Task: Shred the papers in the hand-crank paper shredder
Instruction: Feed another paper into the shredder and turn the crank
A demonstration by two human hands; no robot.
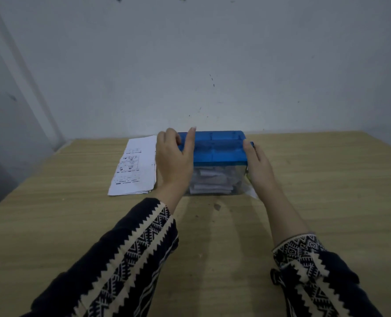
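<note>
Bracketing the blue-lidded clear plastic hand-crank shredder [219,152], hands apart: left hand [173,156] curled over one end, right hand [258,165] against the other (fingers hidden). Just outside left hand, printed white paper stack [135,170], lengthwise away.

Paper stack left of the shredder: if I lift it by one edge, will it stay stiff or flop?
Probably floppy: the paper stack looks like only a few thin loose sheets, edges fanned at the near corner. Likely light, and sheets may slide apart on the smooth table, so pinch them all together.
</note>
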